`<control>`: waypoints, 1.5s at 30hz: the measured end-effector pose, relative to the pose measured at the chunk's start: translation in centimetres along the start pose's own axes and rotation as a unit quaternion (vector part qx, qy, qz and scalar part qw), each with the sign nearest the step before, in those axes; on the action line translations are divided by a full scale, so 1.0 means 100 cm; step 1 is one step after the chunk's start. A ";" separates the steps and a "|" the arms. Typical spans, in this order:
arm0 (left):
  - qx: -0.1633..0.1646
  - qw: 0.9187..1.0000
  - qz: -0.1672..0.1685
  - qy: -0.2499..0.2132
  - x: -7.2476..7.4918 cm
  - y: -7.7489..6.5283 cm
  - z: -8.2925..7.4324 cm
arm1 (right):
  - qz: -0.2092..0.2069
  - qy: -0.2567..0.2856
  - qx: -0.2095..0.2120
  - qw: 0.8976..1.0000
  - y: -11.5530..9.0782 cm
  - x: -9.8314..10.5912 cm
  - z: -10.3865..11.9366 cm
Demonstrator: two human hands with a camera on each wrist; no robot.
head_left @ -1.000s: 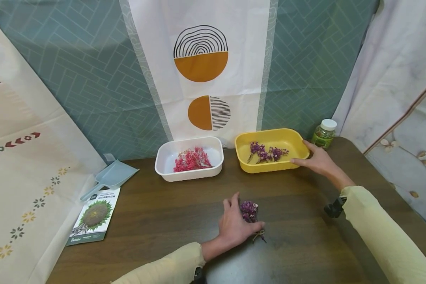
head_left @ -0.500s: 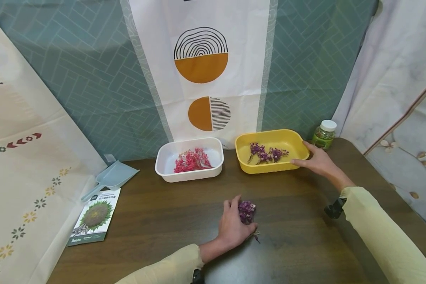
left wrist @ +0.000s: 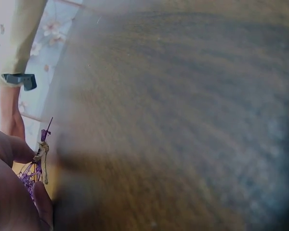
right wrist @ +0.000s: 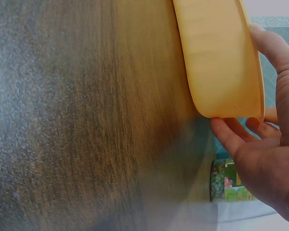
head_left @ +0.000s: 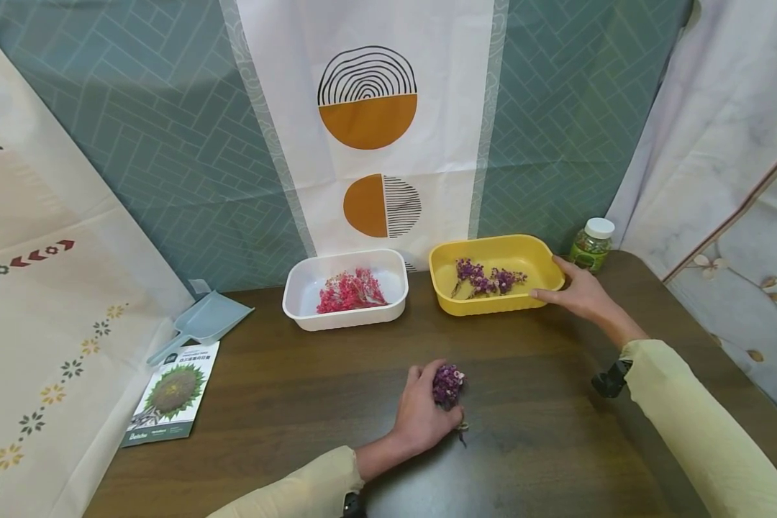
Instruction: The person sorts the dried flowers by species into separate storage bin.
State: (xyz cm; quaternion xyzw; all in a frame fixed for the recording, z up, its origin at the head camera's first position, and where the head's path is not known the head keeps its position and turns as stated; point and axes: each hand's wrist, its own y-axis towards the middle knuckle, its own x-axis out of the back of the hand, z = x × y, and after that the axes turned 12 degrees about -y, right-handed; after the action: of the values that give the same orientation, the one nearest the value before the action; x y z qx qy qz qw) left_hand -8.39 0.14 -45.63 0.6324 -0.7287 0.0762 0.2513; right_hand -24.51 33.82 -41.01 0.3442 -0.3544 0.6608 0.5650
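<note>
At the middle of the table my left hand (head_left: 423,411) pinches a small bunch of dried purple flowers (head_left: 449,383) between thumb and fingers. In the left wrist view a twine tie (left wrist: 40,151) circles its stems beside my thumb. My right hand (head_left: 579,291) holds the right end of a yellow plastic tray (head_left: 479,308), thumb on the front rim. The right wrist view shows fingertips (right wrist: 221,129) against the tray's end wall. More purple dried flowers (head_left: 485,279) lie inside that tray.
Left of the yellow tray stands a white tray (head_left: 337,321) with pink dried flowers (head_left: 351,291). A jar with a white lid (head_left: 591,246) is at the back right. A light blue dustpan (head_left: 210,319) and a sunflower packet (head_left: 171,396) lie at the left.
My left thumb has drawn in toward the fingers, and the purple bunch has shifted slightly left with the hand. The right hand and both trays have stayed in place.
</note>
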 end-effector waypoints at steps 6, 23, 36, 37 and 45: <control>-0.009 1.000 0.004 -0.013 0.002 0.000 0.000 | 0.003 -0.002 -0.004 1.000 0.001 -0.001 -0.001; 0.006 0.999 0.037 -0.040 0.011 0.030 -0.018 | 0.002 0.001 -0.004 1.000 0.001 0.000 0.000; -0.011 0.999 0.036 -0.037 0.014 0.058 -0.033 | 0.005 -0.001 -0.012 1.000 0.000 -0.001 0.001; -0.014 0.999 0.035 -0.036 0.014 0.060 -0.034 | 0.004 -0.001 -0.012 1.000 0.000 0.000 0.002; -0.043 0.998 0.028 -0.037 0.014 0.082 -0.038 | 0.000 0.000 -0.011 1.000 -0.001 0.000 0.002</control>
State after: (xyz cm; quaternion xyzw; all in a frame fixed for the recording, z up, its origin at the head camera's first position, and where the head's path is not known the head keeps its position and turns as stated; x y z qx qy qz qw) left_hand -15.35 2.12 -40.03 0.6029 -0.7576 0.0285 0.2485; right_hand -24.44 33.61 -40.93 0.3378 -0.3618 0.6567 0.5690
